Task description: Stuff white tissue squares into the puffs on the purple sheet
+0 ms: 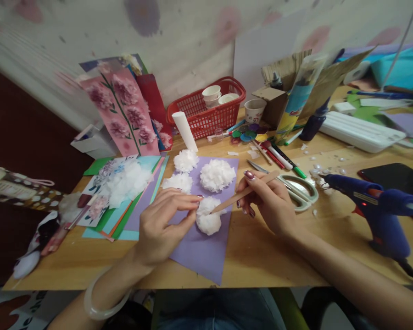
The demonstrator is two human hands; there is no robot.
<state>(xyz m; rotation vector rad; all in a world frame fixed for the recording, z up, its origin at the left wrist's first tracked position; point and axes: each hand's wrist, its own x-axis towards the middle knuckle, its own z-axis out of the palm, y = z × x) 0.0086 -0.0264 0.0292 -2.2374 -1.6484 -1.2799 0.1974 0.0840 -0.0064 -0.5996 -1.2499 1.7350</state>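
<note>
A purple sheet [206,256] lies on the wooden table with several white ruffled paper flowers on it. My right hand [266,201] is closed on a thin wooden stick [241,195], whose tip touches the nearest white flower [209,222]. My left hand [168,220] rests at that flower's left edge, thumb and forefinger pressed close together; whether they pinch a petal is too small to tell. Behind are a larger round flower [217,175], another at the upper left [186,160], and one [179,182] partly covered by my left hand.
White-handled scissors [311,190] lie beside my right hand. A blue glue gun [382,211] and a dark phone [395,181] are at the right. Coloured papers [124,224] are stacked at the left. A red basket [206,112] with paper cups stands behind.
</note>
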